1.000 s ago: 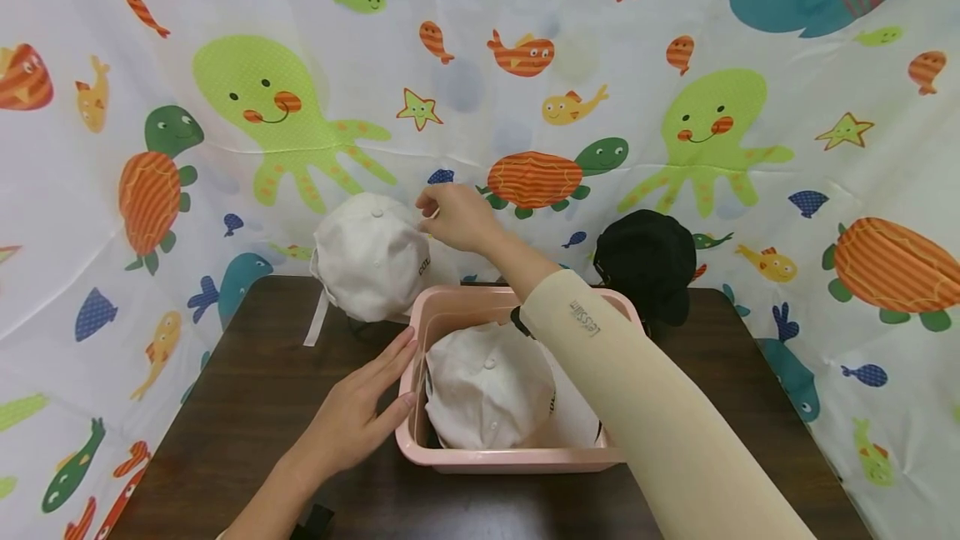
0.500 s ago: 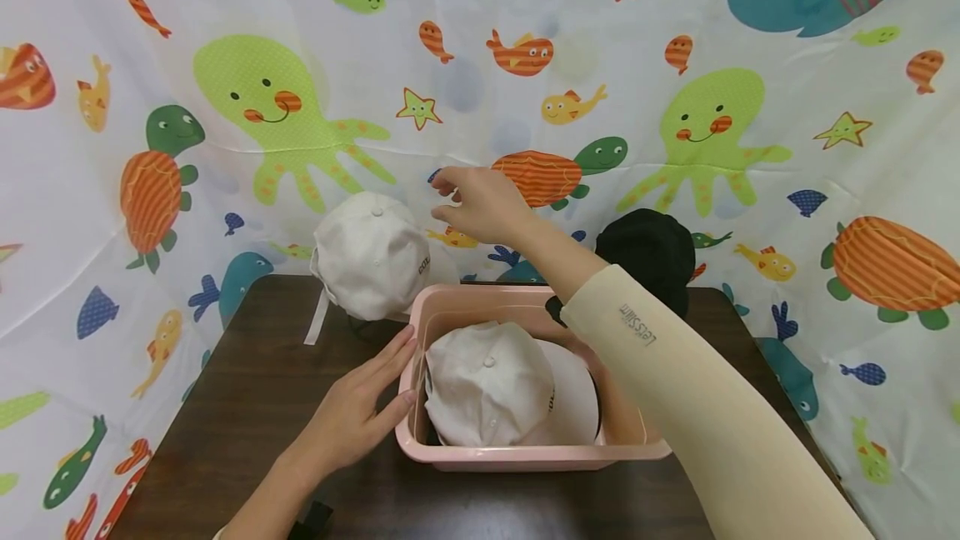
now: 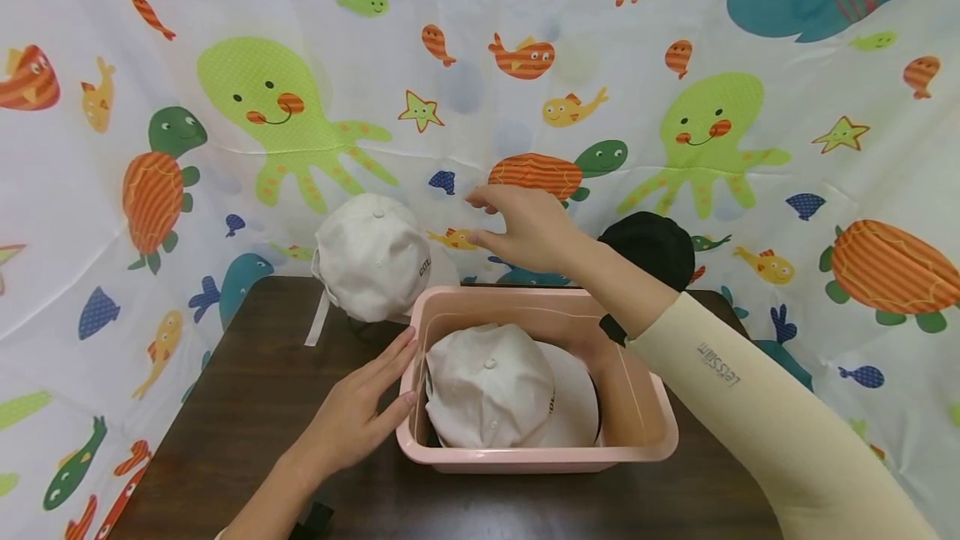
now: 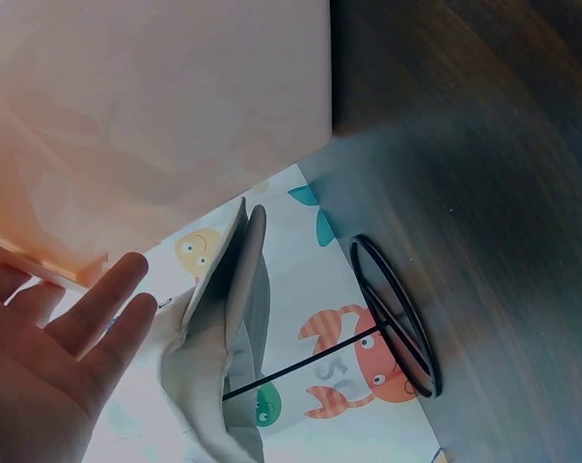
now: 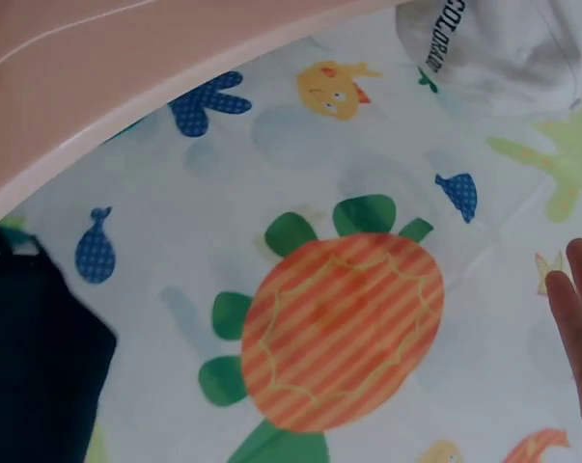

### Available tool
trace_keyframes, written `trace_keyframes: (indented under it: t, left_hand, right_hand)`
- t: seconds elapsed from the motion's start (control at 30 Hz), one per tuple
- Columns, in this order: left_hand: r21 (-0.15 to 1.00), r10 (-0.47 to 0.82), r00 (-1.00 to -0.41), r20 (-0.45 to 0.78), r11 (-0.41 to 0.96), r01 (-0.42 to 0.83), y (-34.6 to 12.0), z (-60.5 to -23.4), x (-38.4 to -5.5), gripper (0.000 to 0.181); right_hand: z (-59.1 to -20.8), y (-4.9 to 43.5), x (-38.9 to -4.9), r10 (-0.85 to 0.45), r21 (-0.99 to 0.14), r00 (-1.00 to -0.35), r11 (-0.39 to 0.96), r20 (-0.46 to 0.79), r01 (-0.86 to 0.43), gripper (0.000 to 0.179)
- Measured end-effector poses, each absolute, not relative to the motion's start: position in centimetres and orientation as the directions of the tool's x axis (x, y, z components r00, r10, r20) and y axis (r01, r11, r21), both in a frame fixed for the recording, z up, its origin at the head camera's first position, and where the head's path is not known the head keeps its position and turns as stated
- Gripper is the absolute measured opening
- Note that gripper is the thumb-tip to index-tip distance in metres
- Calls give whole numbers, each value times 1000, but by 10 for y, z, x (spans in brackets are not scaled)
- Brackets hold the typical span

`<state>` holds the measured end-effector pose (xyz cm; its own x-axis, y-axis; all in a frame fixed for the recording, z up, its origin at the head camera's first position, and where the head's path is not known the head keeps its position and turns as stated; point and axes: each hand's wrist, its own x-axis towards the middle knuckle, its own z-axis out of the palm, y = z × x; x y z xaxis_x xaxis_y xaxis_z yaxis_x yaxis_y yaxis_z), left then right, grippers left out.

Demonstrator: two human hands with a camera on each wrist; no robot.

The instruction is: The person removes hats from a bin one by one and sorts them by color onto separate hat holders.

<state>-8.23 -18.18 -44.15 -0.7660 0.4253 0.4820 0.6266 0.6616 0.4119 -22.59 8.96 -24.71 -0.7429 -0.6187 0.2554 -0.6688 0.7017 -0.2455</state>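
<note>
A pink plastic bin (image 3: 660, 432) stands on the table with a white baseball cap (image 3: 491, 386) lying inside, its brim to the right. My left hand (image 3: 356, 411) rests its extended fingers against the bin's left rim. Behind the bin, a second white cap (image 3: 371, 257) sits raised at the left; the left wrist view shows a black wire stand (image 4: 300, 363) under it. My right hand (image 3: 528, 227) is in the air above the bin's back edge, fingers loosely bent and holding nothing. It is between the raised white cap and a black cap (image 3: 651, 244), touching neither.
The dark wooden table (image 3: 247, 373) spreads around the bin. Close behind it hangs a white curtain (image 3: 480, 123) printed with sea animals. A white strap (image 3: 318, 319) hangs from the back white cap. My right forearm sleeve (image 3: 757, 390) crosses above the bin's right side.
My right hand has moved right, away from the raised white cap, and its fingers have spread. The forearm has swung right, uncovering more of the bin. My left hand and the caps stay put.
</note>
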Motion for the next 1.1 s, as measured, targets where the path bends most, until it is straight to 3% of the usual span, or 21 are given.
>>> trace_keyframes:
  t: [0.43, 1.1]
  left_hand:
    - [411, 423, -754, 502, 651, 639, -182, -442, -83, 61]
    - [418, 427, -759, 492, 649, 636, -181, -444, -84, 62]
  right_hand:
    - [-259, 125, -202, -641, -237, -732, 692, 231, -682, 69]
    - [-283, 164, -172, -726, -260, -633, 579, 267, -773, 81]
